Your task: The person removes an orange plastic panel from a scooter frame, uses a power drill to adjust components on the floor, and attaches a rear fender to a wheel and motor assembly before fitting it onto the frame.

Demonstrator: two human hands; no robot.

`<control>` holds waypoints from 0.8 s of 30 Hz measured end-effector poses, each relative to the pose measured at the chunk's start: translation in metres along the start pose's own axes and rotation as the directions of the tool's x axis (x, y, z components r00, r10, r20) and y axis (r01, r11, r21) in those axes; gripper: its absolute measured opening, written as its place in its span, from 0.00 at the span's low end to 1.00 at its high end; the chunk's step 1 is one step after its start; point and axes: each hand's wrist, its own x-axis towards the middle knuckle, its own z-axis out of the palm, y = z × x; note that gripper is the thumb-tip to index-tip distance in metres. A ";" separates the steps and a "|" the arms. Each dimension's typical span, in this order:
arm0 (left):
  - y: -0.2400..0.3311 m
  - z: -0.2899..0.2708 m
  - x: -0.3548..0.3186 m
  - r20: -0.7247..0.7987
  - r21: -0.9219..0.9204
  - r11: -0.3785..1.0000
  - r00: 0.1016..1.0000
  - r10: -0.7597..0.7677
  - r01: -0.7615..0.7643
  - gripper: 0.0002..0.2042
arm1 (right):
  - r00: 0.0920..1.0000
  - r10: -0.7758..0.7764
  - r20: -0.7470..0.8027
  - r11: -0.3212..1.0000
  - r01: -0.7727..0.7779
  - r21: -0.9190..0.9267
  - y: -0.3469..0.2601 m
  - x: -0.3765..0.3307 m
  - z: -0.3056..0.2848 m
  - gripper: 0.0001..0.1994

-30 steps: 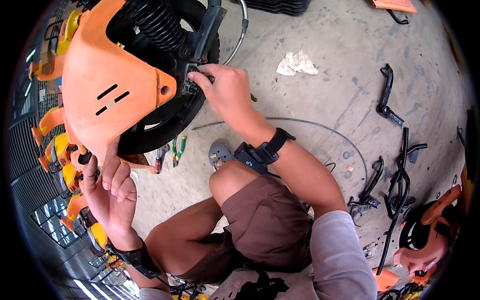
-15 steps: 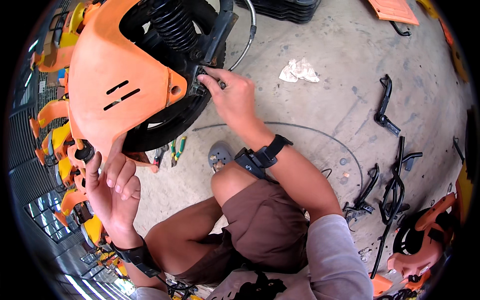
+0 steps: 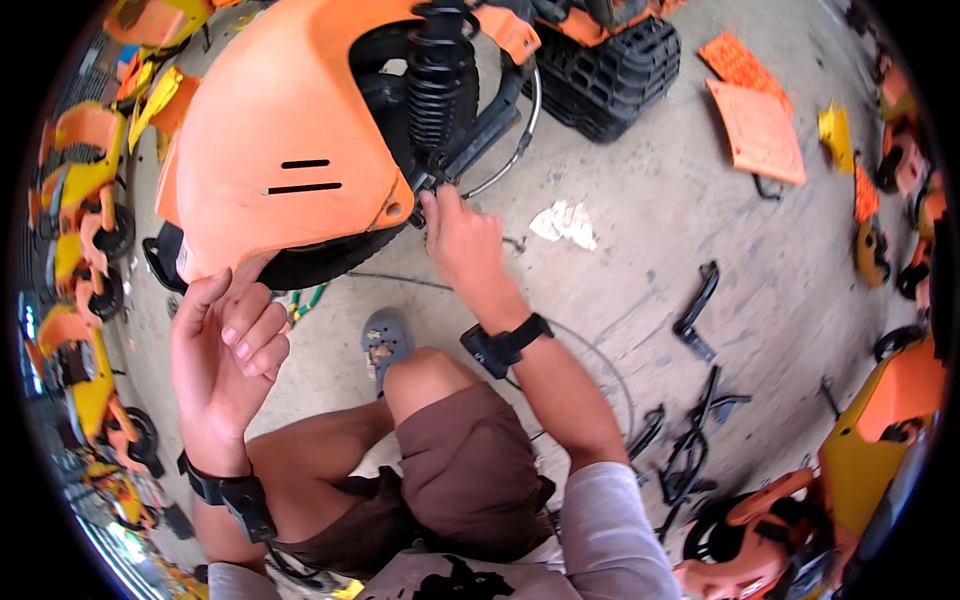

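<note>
An orange plastic fender (image 3: 270, 130) with two slots covers part of a black-tyred wheel (image 3: 330, 262). My left hand (image 3: 235, 335) pinches the fender's lower edge between thumb and fingers. At the fender's right corner, my right hand (image 3: 468, 245) reaches up to the metal bracket under the black coil shock absorber (image 3: 436, 85). Its fingers are closed there, and whatever lies between them is hidden. A braided hose (image 3: 528, 130) curves down beside the bracket. Green-and-yellow handled pliers (image 3: 308, 302) lie on the floor under the wheel, partly behind my left hand.
A crumpled white cloth (image 3: 565, 224) lies on the concrete floor. Black metal brackets (image 3: 697, 310) and bent black tubes (image 3: 690, 450) are on the right, orange panels (image 3: 757, 130) farther back. Orange and yellow vehicles (image 3: 85, 350) line the left; a black slatted part (image 3: 620, 75) is behind.
The view has swung, so the fender and wheel appear farther right and more of the floor behind shows. Both hands stay at the fender edge and the bracket.
</note>
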 end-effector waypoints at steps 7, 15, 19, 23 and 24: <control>0.000 0.004 0.002 -0.023 -0.034 0.999 1.000 0.001 -0.002 0.12 | 0.968 0.238 0.084 0.933 -0.252 0.259 -0.003 0.000 0.005 0.16; 0.003 0.006 -0.001 -0.037 -0.004 1.000 0.999 0.010 -0.010 0.05 | 0.958 0.239 0.157 0.929 -0.273 0.250 -0.015 0.007 -0.010 0.16; -0.002 0.003 -0.002 -0.040 0.014 1.000 0.999 0.017 -0.016 0.05 | 0.946 0.266 0.185 0.911 -0.310 0.272 -0.010 0.002 -0.002 0.16; -0.003 0.003 0.003 -0.045 0.022 0.999 0.999 0.025 -0.024 0.05 | 0.894 0.329 0.305 0.772 -0.440 0.458 0.001 0.003 0.003 0.18; -0.004 0.004 0.004 -0.049 0.023 0.999 0.998 0.026 -0.025 0.05 | 0.883 0.330 0.334 0.732 -0.463 0.500 0.006 0.004 0.005 0.19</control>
